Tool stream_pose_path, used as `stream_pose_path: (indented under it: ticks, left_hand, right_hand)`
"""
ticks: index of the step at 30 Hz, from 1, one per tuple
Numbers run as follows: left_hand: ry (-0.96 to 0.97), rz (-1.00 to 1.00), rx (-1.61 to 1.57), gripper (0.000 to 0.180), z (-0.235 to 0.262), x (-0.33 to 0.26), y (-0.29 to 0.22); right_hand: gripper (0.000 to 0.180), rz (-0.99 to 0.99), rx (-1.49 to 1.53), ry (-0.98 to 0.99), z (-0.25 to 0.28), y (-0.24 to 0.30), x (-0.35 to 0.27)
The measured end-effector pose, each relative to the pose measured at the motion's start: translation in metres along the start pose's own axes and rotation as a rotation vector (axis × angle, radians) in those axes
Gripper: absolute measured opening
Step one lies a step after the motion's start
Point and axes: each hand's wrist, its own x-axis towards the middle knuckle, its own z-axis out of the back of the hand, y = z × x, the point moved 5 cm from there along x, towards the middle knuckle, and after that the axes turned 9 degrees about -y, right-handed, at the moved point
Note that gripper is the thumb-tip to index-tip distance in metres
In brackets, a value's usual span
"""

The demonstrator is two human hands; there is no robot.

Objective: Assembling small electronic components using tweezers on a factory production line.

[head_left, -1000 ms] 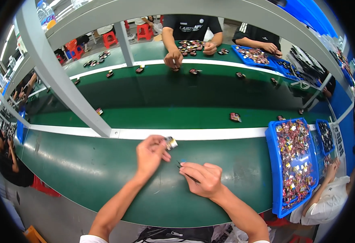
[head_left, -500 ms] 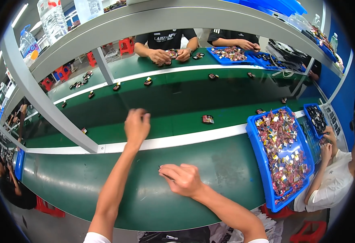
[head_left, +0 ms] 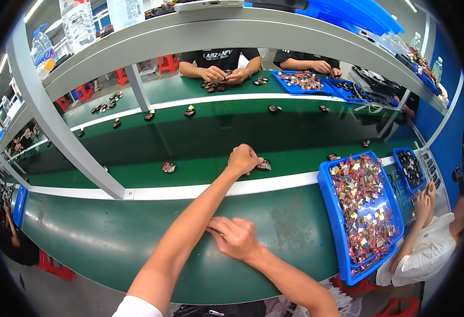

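Note:
My left hand [head_left: 244, 159] reaches over the near edge strip onto the dark green belt. Its fingers are curled at the left end of a small black-and-pink part [head_left: 264, 165] with a pale label, seemingly pinching it. Another small part [head_left: 169, 167] of that kind lies on the belt to its left. My right hand [head_left: 235, 237] is closed in a pinch above the green worktop [head_left: 290, 222], just right of my left forearm. Whatever sits between its fingertips is too small and hidden to name.
A blue tray [head_left: 324, 182] heaped with pink-and-white pieces stands at my right. Beyond it, a co-worker in white [head_left: 427, 248] works near a small blue tray of black pieces [head_left: 409, 169]. A grey post [head_left: 65, 132] and overhead shelf [head_left: 216, 34] frame the belt. Co-workers sit across.
My left hand has moved right along the belt to the part there. A small part now shows near where that hand was. My right hand stays closed in about the same place.

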Motion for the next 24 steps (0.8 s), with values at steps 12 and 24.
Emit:
stream_pose_path:
  ticks: [12, 24]
  left_hand:
    - [-0.041, 0.098, -0.046, 0.027, 0.015, -0.02, 0.006]
    - [-0.274, 0.144, -0.572, 0.025, 0.12, -0.156, 0.057]
  right_hand:
    - [0.022, 0.028, 0.03, 0.033, -0.009, 0.006, -0.001]
    - [0.017, -0.121, 0.107, 0.052, -0.003, 0.006, 0.009]
